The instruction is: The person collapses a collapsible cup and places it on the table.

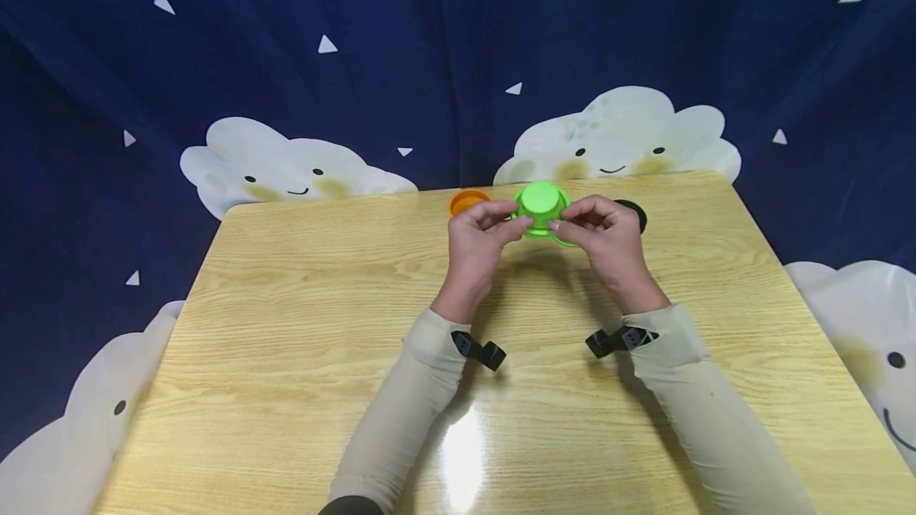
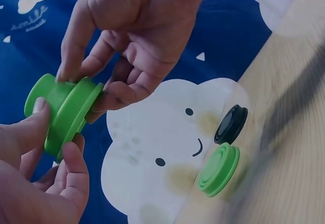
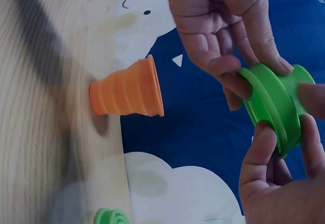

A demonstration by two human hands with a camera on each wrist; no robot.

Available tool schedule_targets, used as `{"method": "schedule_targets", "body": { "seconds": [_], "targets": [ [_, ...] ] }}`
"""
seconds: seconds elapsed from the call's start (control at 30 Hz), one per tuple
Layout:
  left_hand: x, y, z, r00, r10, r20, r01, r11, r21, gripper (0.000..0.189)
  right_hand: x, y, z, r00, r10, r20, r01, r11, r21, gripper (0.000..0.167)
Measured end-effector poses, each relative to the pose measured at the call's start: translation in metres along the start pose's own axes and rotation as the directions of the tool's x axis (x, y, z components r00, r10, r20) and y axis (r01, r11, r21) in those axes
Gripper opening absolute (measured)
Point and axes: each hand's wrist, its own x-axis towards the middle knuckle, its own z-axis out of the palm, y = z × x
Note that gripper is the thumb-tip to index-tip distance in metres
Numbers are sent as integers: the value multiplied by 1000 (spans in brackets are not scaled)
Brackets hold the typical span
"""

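green cup (image 1: 540, 207) points narrow end up, axis roughly vertical.

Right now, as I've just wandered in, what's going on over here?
Someone's left hand and right hand are pinching a green cup between them. It's held base up, above the far part of the table, and looks partly folded. An orange cup stands upright near the far edge, to the left. A green disc and a black disc also sit near that edge, with neither hand holding them.
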Motion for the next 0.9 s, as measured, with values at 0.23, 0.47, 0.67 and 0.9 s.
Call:
{"method": "schedule_targets", "body": {
  "seconds": [0.23,0.47,0.67,0.9],
  "targets": [
    [0,3,1,1000,-21,-9,20,995,-97,25,2,0,7,998,50,-35,-37,950,311,10],
    [-2,3,1,1000,24,-10,-25,993,-119,33,2,0,8,994,106,-26,-90,935,344,20],
    [-3,2,2,998,64,5,-63,992,-109,34,2,-1,9,995,80,-58,-66,973,221,29],
    [-7,2,6,993,108,37,-106,993,-48,31,1,0,12,992,-64,-107,60,997,-39,26]
  ]
}}
